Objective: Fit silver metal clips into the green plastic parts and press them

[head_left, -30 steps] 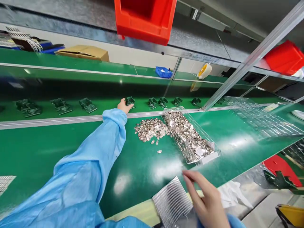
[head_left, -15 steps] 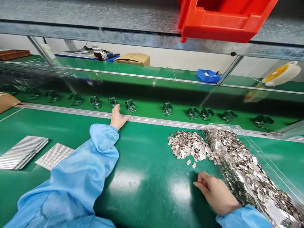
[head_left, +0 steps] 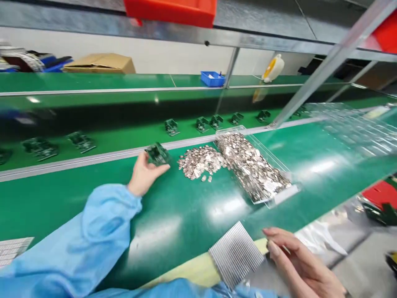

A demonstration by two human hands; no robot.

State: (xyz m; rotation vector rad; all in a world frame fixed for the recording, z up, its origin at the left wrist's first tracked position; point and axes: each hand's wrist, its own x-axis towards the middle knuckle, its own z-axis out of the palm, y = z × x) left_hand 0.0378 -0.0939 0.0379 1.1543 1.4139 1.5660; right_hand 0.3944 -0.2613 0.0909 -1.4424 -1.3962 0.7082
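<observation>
My left hand pinches a small green circuit board between thumb and fingers, raised just in front of the rail. Low on the right is my right hand, thumb and forefinger drawn together; a tiny dark thing at their tips is too small to name. Beside it, a ribbed silver metal plate juts over the bench's front edge. A heap of small shiny metal pieces lies on the green bench, right of the held board. Touching that heap is a clear tray full of the same pieces.
More boards stand in a spaced row on the green strip behind the metal rail. A red bin sits on the overhead shelf. A slanted metal post rises at right, near stacked clear trays.
My view has swung to the right. My left hand has taken a circuit board from the row and brought it over the bench. My right hand has moved from beside the metal pieces to the front edge.
</observation>
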